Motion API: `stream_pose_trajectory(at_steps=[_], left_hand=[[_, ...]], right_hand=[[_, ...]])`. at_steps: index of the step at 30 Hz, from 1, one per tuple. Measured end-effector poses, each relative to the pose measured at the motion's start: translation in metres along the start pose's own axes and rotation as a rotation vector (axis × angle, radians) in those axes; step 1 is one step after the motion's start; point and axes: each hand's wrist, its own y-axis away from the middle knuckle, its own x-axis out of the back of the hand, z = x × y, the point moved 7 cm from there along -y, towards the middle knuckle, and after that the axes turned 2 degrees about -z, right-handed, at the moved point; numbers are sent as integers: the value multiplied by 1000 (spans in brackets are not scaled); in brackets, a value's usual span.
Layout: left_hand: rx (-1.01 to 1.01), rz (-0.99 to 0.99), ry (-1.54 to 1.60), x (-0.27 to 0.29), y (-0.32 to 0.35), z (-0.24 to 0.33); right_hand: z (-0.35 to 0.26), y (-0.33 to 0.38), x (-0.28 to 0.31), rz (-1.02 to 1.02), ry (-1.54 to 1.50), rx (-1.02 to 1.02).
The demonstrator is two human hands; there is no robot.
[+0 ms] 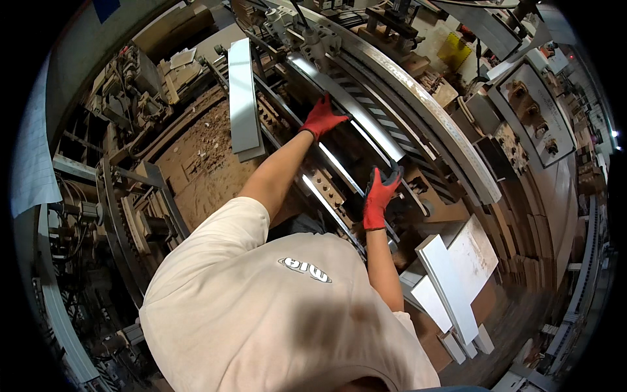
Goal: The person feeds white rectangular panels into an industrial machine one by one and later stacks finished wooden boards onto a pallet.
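A long, shiny pale strip (356, 108) lies along the machine bed, beside a band of dark and light diagonal stripes. My left hand (323, 119), in a red glove with dark fingertips, reaches over the dark gap beside the strip. Its thumb and fingers are spread, and nothing shows in them. My right hand (382, 196), gloved the same way, is at the strip's nearer right end. Thumb and fingers stand apart there, fingertips close to that end; whether they touch it I cannot tell. Narrow metal rails (339, 160) run below both hands.
A white board (243, 98) rests across the rails on the left. More white boards (450, 284) are stacked at the lower right. Brown debris (202, 150) covers a bed at the left. A long curved metal beam (418, 88) and a clamp-like cylinder (315, 49) stand beyond the strip.
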Motion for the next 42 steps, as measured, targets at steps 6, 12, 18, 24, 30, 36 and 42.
stream_pose_trajectory(at_steps=[6,12,18,24,30,36,42], left_hand=[[-25,12,-13,-1,-1,6],[16,-31,82,-15,-8,1],[221,-5,834,-53,23,8],[524,281,1281,-49,121,22],[341,334,1083,70,203,27],[255,464,767,157,196,-54],[215,414,402,229,135,-70]], right_hand=[[29,-18,5,-24,113,92],[28,-28,6,-28,83,89],[30,-16,1,-24,-212,-15],[-49,63,19,-319,-175,-218],[-35,65,50,-230,-58,-54],[-39,70,43,-282,77,-14],[-41,67,46,-286,50,21]])
